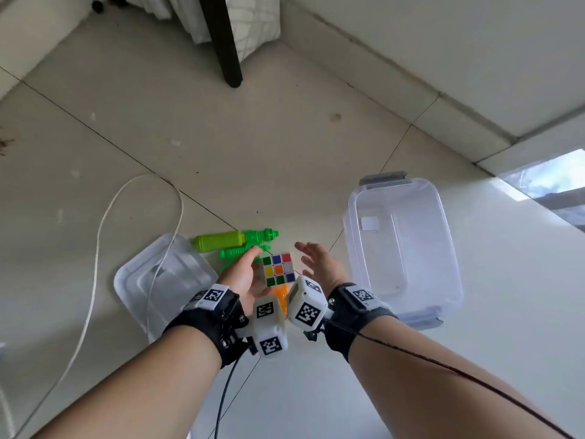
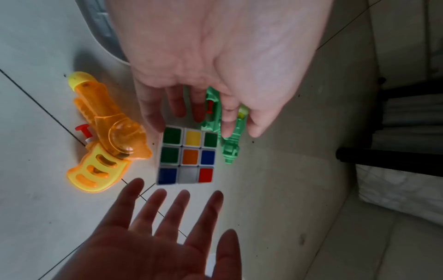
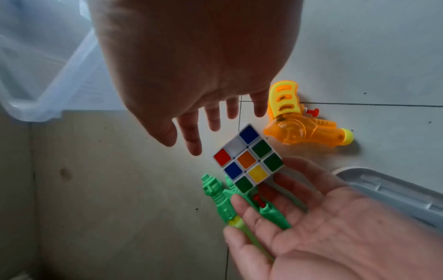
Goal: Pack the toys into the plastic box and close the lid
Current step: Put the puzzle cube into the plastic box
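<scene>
A colour puzzle cube (image 1: 278, 269) (image 2: 187, 156) (image 3: 248, 158) lies on the tiled floor between my two hands. My left hand (image 1: 245, 270) (image 2: 206, 106) is open just left of it, palm facing the cube, fingers over the green water gun (image 1: 240, 243) (image 2: 230, 149) (image 3: 215, 197). My right hand (image 1: 316, 264) (image 3: 206, 121) is open just right of the cube, fingers spread, not touching it. An orange water gun (image 2: 105, 136) (image 3: 304, 130) lies beside the cube, mostly hidden behind the wrist cameras in the head view. The clear plastic box (image 1: 443, 248) stands open on the right.
The box's clear lid (image 1: 148, 280) (image 3: 393, 187) lies flat on the floor at the left, with a white cable (image 1: 98, 248) looping over it. A dark furniture leg (image 1: 226, 52) stands farther back. A wall base runs along the right.
</scene>
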### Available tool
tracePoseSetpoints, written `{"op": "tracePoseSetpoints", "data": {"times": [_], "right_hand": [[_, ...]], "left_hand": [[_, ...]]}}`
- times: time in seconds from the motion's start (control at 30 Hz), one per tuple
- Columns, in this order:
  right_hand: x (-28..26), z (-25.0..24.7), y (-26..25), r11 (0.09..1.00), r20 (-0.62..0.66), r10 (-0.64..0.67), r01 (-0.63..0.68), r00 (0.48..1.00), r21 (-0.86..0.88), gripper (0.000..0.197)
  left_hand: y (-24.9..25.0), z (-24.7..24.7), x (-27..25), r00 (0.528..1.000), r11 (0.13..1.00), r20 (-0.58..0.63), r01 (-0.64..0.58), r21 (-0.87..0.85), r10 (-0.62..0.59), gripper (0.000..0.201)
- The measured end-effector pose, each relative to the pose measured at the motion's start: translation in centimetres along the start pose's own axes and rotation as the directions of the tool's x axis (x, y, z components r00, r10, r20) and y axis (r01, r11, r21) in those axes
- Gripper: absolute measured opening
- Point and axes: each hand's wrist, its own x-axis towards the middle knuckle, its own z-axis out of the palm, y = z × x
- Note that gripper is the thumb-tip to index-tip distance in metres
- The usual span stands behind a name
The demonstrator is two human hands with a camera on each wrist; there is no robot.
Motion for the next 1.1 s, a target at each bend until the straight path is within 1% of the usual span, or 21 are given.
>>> {"op": "tracePoseSetpoints", "data": {"times": [0.03,0.07,0.1,0.13,0.17,0.2,0.23,0.33,0.37,0.47,0.6,0.67,0.73,0.77,0.83,0.9,0.97,1.03,1.1], "right_hand": [[0.6,-0.1,0.3,0.999,0.009,-0.022,0.023,1.000,-0.032,0.071],[0.8,0.1,0.5,1.000,-0.030,-0.015,0.015,0.999,0.007,0.062],[1.2,0.0,0.8,0.997,-0.047,0.027,-0.024,0.999,0.077,0.052],[1.4,0.0,1.1,0.990,-0.067,0.061,-0.051,0.996,0.135,0.047],[1.4,0.1,1.0,0.979,-0.061,0.084,-0.071,0.995,0.190,0.046],[1.5,0.2,1.1,0.980,-0.066,0.085,-0.071,0.994,0.184,0.045],[1.0,0.4,0.8,0.974,-0.063,0.093,-0.077,0.994,0.214,0.045],[0.1,0.5,0.1,0.979,-0.058,0.077,-0.065,0.995,0.195,0.044],[-0.3,0.5,-0.2,0.981,-0.036,0.065,-0.057,0.997,0.188,0.044],[-2.0,0.2,-2.2,0.998,0.034,-0.046,0.045,0.998,0.040,0.045],[-4.3,-1.0,-6.6,0.972,0.045,-0.214,0.217,0.976,-0.092,0.065],[-5.6,-2.1,-8.9,0.930,0.027,-0.302,0.301,0.953,-0.211,0.076],[-7.1,-3.8,-10.8,0.852,0.001,-0.378,0.348,0.926,-0.392,0.082],[-7.8,-4.7,-11.6,0.810,-0.019,-0.405,0.350,0.914,-0.470,0.085],[-8.7,-6.9,-12.7,0.760,-0.056,-0.444,0.342,0.894,-0.553,0.086],[-9.0,-9.1,-12.9,0.755,-0.103,-0.452,0.319,0.886,-0.573,0.084],[-8.6,-11.3,-12.3,0.763,-0.145,-0.449,0.294,0.882,-0.576,0.074],[-7.9,-13.1,-11.4,0.765,-0.170,-0.433,0.261,0.885,-0.588,0.063],[-6.6,-14.4,-10.2,0.756,-0.172,-0.410,0.229,0.896,-0.613,0.061]], "left_hand": [[-0.2,0.1,0.4,1.000,0.999,0.010,0.008,-0.035,-0.008,0.023],[-0.4,0.0,1.0,1.000,0.999,0.008,0.018,-0.045,-0.018,0.023],[-0.7,-0.1,1.1,1.000,0.998,0.018,0.018,-0.066,-0.017,0.023],[-0.9,-0.1,1.2,0.999,0.996,0.037,0.019,-0.082,-0.016,0.023],[-1.1,-0.1,1.4,0.999,0.995,0.037,0.012,-0.096,-0.009,0.022],[-1.2,-0.3,1.4,0.999,0.995,0.033,0.007,-0.101,-0.004,0.023],[-1.2,-0.4,1.3,1.000,0.995,0.030,-0.005,-0.098,0.007,0.023],[-0.6,-0.9,0.6,0.999,0.997,0.027,-0.041,-0.068,0.043,0.025],[-0.4,-1.1,0.3,0.998,0.997,0.028,-0.049,-0.064,0.050,0.025],[1.2,-0.8,-1.6,0.993,0.993,0.051,-0.105,-0.044,0.107,0.028],[4.6,1.4,-4.9,0.969,0.981,0.154,-0.189,-0.044,0.193,0.034],[6.0,3.1,-6.8,0.949,0.974,0.223,-0.214,-0.067,0.224,0.038],[6.7,5.2,-8.5,0.928,0.970,0.280,-0.231,-0.081,0.244,0.040],[6.9,6.3,-9.3,0.918,0.968,0.307,-0.236,-0.083,0.251,0.041],[6.8,8.5,-10.4,0.897,0.969,0.366,-0.229,-0.091,0.246,0.043],[6.4,10.3,-10.8,0.880,0.974,0.418,-0.207,-0.092,0.227,0.043],[5.8,11.4,-10.5,0.870,0.981,0.452,-0.171,-0.094,0.196,0.042],[5.1,12.1,-9.8,0.874,0.986,0.458,-0.131,-0.099,0.162,0.039],[4.4,12.5,-8.8,0.895,0.989,0.422,-0.114,-0.092,0.142,0.037]]}}
